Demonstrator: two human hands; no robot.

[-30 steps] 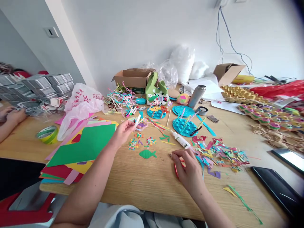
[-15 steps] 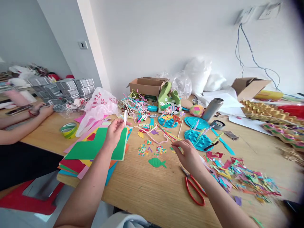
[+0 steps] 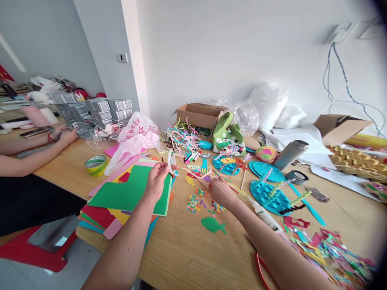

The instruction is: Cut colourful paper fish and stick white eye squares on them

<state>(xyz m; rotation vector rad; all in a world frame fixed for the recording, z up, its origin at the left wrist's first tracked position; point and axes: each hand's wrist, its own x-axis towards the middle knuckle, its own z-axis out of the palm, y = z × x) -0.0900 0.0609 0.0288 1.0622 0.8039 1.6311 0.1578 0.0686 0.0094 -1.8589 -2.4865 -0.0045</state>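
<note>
My left hand [image 3: 157, 179] is closed in a pinch around a narrow white roll of tape [image 3: 171, 162], held upright over the edge of the green paper [image 3: 121, 195]. My right hand [image 3: 222, 190] is low over the table, fingers drawn together; whether anything thin is between them is hidden. Close to its fingertips lies a pale pink pipe cleaner [image 3: 195, 174]. Around it are a yellow paper fish [image 3: 190, 181], a small patterned fish [image 3: 200, 192] and small piles of paper bits [image 3: 192, 204]. Nearer me lies a green paper fish [image 3: 213, 225].
Red-handled scissors [image 3: 262, 272] are partly under my right forearm, beside a white glue bottle [image 3: 266, 216]. Paper scraps [image 3: 326, 249] spread at right. Blue decorated discs [image 3: 269, 197], a metal flask [image 3: 291, 154] and a heap of pipe cleaners [image 3: 181, 137] stand behind. Another person's hands [image 3: 65, 135] are at left.
The view has turned, shifting the scene. My right hand has moved left, closer to the pink pipe cleaner and patterned fish. The tape roll in my left hand now shows its ring shape.
</note>
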